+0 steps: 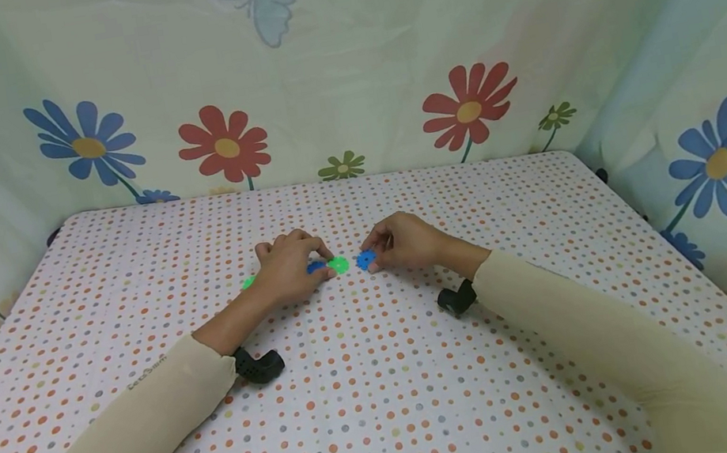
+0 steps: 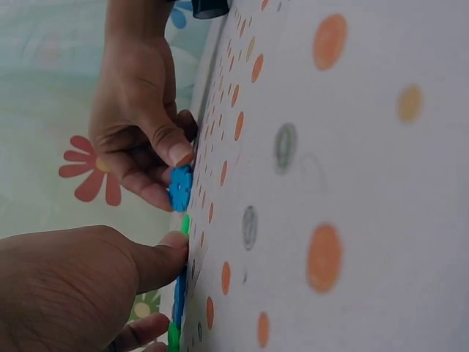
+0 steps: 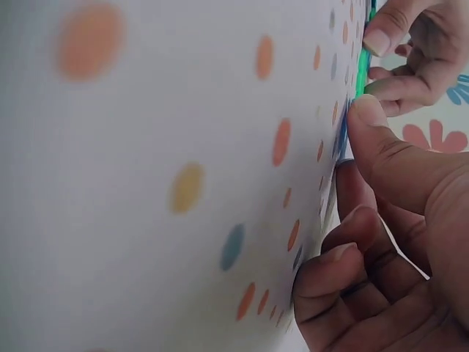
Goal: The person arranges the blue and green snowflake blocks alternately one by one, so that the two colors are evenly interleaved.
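Between thumb and fingertips, my right hand [image 1: 407, 242] pinches a blue notched plastic disc [image 1: 365, 260], which the left wrist view shows tilted up near the tabletop. My left hand [image 1: 291, 268] grips a row of similar discs lying low along the cloth. At the row's right end is a green notched disc [image 1: 339, 265], beside the left thumb and index finger. A second blue disc [image 1: 315, 266] shows under that hand, and another green disc [image 1: 249, 282] peeks out at its left. The hand hides the middle of the row. A small gap separates the right hand's disc from the row.
A white cloth with coloured dots [image 1: 378, 400] covers the table. Behind it hangs a pale curtain [image 1: 360, 34] printed with flowers and a butterfly. Black wrist-worn devices [image 1: 260, 365] sit below both wrists, close to the cloth.
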`<state>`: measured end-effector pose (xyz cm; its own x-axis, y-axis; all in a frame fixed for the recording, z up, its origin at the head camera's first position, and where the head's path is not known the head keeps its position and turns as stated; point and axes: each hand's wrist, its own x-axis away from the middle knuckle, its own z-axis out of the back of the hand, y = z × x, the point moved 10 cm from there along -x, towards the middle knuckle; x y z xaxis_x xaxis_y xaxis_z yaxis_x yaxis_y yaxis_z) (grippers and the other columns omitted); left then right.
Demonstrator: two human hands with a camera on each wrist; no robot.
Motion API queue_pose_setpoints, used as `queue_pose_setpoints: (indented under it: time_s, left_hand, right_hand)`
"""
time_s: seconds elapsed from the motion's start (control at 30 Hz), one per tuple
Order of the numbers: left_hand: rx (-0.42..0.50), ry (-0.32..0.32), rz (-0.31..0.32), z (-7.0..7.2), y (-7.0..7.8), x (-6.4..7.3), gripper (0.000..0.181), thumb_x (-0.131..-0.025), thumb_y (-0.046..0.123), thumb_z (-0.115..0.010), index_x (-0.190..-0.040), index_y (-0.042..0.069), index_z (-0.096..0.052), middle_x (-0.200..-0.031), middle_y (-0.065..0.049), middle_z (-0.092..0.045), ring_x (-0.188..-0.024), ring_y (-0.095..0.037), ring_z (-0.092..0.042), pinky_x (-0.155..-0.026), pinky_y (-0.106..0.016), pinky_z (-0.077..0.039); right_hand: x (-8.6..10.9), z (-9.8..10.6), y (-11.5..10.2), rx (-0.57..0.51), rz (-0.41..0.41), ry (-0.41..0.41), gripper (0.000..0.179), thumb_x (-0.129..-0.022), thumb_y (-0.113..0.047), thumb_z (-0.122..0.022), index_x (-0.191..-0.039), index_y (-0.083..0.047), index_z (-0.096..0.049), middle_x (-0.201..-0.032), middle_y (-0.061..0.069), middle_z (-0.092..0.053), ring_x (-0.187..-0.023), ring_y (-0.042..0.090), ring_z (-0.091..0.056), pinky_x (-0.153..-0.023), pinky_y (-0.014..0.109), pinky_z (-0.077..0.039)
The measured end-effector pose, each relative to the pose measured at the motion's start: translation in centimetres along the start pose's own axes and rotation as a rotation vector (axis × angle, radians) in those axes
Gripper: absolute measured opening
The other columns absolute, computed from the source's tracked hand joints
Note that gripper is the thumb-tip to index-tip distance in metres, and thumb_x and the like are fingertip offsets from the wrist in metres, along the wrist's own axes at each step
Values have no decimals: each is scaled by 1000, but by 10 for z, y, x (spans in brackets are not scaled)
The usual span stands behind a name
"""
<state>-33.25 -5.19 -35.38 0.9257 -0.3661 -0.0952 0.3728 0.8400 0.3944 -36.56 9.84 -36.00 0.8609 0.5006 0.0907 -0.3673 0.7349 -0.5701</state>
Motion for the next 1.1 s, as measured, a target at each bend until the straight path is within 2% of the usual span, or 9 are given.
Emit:
queue_pose_setpoints:
  time_s: [0.33,0.67,1.1]
  left_hand:
    - [2,-6,-5,-1,1,-1,18,-93,37,-67,-107,26,-69,-130,-5,-54,-116,-33,-48,-93,-52,-20]
    - [1,2,-11,0,0,-1,16,-93,36,-67,-105,26,-69,-130,-4,-55,-115,-31,-49,-92,-52,-19]
    - [4,-2,-5,-1,-2,-1,15,-94,36,-67,-105,26,-69,-130,-4,-55,-115,-31,-48,-93,-52,-19]
  right_hand:
    - [-7,-2,-6,2,7,-31,29,-87,-25,-77,-112,-11,-71,-91,2,-65,-83,14,-61,-75,27,-48]
    - [-8,-5,-10,-4,5,-50,28,-86,-24,-78,-110,-12,-71,-92,2,-64,-79,15,-59,-71,27,-47]
    - [-9,-6,-9,14,-27,-59,31,-85,-26,-79,-112,-13,-72,-100,3,-66,-85,15,-61,-74,28,-47]
